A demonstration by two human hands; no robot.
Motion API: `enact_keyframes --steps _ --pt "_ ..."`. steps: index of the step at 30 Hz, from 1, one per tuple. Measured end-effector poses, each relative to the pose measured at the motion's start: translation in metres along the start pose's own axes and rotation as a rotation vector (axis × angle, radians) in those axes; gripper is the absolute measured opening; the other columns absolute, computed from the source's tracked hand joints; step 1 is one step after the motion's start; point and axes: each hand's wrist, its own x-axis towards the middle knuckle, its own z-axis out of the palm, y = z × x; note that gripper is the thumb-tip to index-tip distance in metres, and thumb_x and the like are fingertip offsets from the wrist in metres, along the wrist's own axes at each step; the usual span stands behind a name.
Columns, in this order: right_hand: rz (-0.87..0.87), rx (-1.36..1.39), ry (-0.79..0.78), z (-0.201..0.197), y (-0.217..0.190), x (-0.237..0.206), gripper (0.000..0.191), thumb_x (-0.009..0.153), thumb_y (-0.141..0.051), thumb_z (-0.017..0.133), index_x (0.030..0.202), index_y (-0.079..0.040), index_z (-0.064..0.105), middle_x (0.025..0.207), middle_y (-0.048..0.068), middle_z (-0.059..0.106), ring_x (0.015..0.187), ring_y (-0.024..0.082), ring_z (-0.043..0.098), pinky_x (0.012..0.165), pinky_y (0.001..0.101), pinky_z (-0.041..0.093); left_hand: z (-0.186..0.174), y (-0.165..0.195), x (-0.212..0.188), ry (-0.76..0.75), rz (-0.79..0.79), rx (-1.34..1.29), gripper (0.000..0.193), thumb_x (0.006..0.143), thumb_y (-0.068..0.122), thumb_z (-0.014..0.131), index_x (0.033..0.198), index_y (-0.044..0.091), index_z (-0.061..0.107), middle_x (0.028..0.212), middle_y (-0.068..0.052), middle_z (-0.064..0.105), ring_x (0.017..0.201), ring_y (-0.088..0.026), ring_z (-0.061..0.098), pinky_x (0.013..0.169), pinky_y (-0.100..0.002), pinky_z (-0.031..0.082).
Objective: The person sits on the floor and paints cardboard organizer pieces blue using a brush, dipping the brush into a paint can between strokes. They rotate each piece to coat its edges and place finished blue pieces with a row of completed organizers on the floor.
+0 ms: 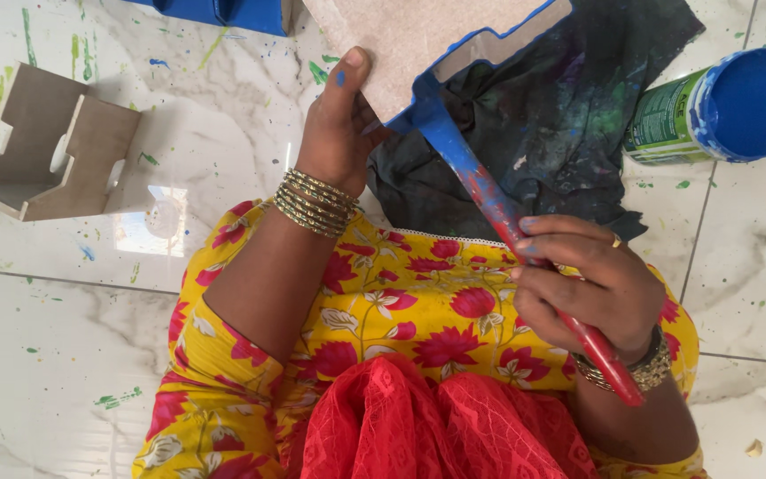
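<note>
My left hand (337, 124) grips the lower edge of a flat beige board piece (401, 40), its thumb pressed on the face. The board's right edge is coated in blue paint. My right hand (582, 284) is closed around the red handle of a paintbrush (489, 200), whose blue-smeared shaft slants up to the left. The brush head (427, 102) touches the board's painted edge. Gold bangles sit on both wrists. Both hands are above my lap, which is covered in yellow floral cloth.
A paint-stained dark cloth (560, 115) lies on the marble floor under the board. An open can of blue paint (724, 106) lies at the upper right. An unpainted beige board assembly (46, 146) rests at the left. A blue-painted piece (223, 13) shows at the top edge.
</note>
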Motion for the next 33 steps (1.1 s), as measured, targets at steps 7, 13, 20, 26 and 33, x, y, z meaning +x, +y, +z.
enact_keyframes --steps 7,13,20,26,33 --pt "0.004 -0.003 0.107 -0.013 -0.003 -0.004 0.016 0.063 0.003 0.072 0.079 0.0 0.07 0.082 0.014 0.068 0.086 0.033 0.075 0.079 0.0384 0.063 0.0 0.002 0.001 0.029 0.02 0.019 0.088 0.077 0.066 0.067 0.141 0.008 0.054 0.127 -0.013 0.07 0.112 -0.025 0.068 0.092 -0.043 0.05" --pt "-0.005 -0.057 0.183 -0.006 -0.003 -0.004 0.013 0.065 0.006 0.07 0.075 -0.002 0.07 0.08 0.013 0.068 0.085 0.033 0.076 0.076 0.0364 0.063 0.001 0.0 0.0 -0.009 0.028 0.019 0.09 0.076 0.066 0.068 0.141 0.005 0.053 0.126 -0.015 0.07 0.112 -0.025 0.069 0.092 -0.042 0.053" --pt "0.054 -0.027 0.06 -0.011 -0.008 0.006 0.015 0.061 0.003 0.071 0.076 -0.001 0.07 0.081 0.015 0.069 0.086 0.034 0.074 0.079 0.0397 0.063 -0.001 -0.002 0.001 0.013 0.042 0.03 0.09 0.077 0.066 0.068 0.141 0.004 0.054 0.125 -0.015 0.07 0.112 -0.025 0.068 0.091 -0.042 0.051" --pt "-0.044 -0.063 0.2 -0.018 0.0 -0.008 0.015 0.069 0.008 0.071 0.078 -0.003 0.068 0.081 0.012 0.068 0.084 0.032 0.075 0.076 0.0351 0.062 0.0 -0.002 0.004 0.021 0.028 0.019 0.089 0.078 0.065 0.068 0.14 0.003 0.054 0.124 -0.013 0.068 0.109 -0.023 0.066 0.09 -0.042 0.05" --pt "-0.155 -0.055 0.135 0.013 0.021 -0.013 0.013 0.075 0.004 0.075 0.085 -0.003 0.072 0.093 0.012 0.067 0.096 0.031 0.073 0.085 0.0407 0.064 0.006 -0.005 -0.007 -0.007 -0.048 0.024 0.082 0.076 0.064 0.069 0.134 0.007 0.056 0.115 -0.003 0.068 0.099 -0.016 0.064 0.083 -0.038 0.051"
